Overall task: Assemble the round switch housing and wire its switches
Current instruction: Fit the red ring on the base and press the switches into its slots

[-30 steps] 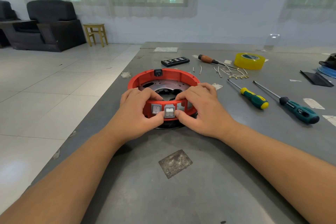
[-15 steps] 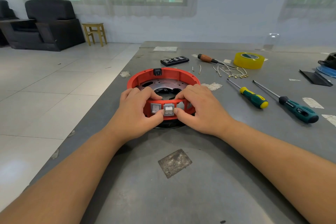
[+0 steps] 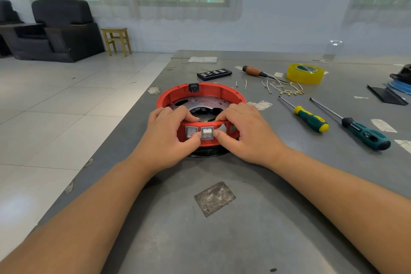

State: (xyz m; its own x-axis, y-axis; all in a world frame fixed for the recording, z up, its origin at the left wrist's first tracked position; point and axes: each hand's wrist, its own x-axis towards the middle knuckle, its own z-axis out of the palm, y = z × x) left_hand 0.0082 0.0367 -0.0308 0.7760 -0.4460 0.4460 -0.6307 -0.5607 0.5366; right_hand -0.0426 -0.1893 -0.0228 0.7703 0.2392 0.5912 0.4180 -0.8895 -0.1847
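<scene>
Housing [image 3: 201, 93] shows two switches [image 3: 207, 133], gripped by two hands [image 3: 165, 134]

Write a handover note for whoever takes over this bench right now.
Left hand and right hand both grip the near wall of the red housing, thumbs beside the white switch.
Done: two switches sit in the near wall, the second being the grey switch. A black socket sits in the far wall.
Left: an open slot right of them; wires lie loose by the screwdrivers.
</scene>
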